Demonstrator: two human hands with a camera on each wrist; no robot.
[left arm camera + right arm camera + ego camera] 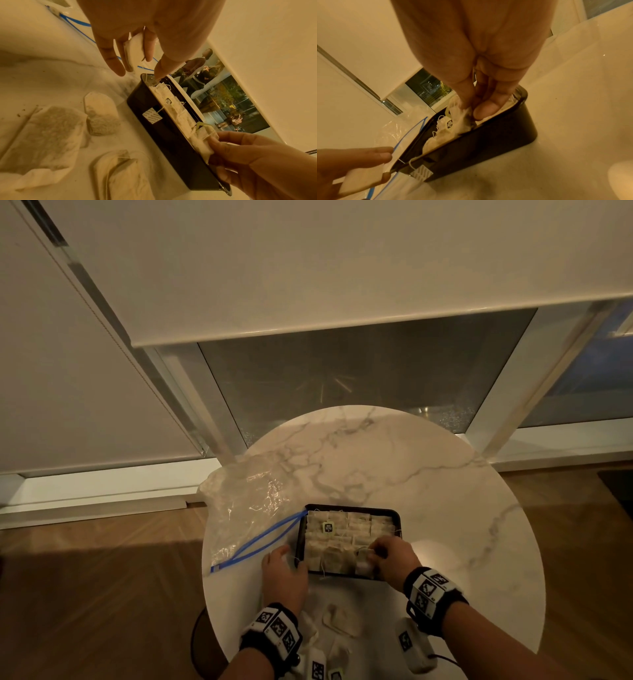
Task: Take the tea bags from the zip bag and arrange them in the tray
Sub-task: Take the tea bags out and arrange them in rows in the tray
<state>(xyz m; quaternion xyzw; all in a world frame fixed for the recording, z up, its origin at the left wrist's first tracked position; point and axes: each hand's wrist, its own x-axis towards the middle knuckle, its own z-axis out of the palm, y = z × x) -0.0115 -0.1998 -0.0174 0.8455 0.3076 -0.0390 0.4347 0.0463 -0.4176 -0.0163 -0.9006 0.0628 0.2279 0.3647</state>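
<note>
The right hand point(394, 559) is pinching a tea bag point(462, 119) into the near right corner of the black tray point(301, 542), low in the frame. The left hand point(284, 573) is holding another tea bag point(134, 51) beside the tray. The zip bag point(246, 515) is lying at left on the counter point(411, 474). Loose tea bags point(101, 113) are waiting; seating these likely comes next. Tag writing is unreadable.

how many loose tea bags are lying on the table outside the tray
4 show in the left wrist view: a large one at the left, a small one by the tray's side wall, one at the bottom, and one held in the left hand. More may be hidden.
</note>
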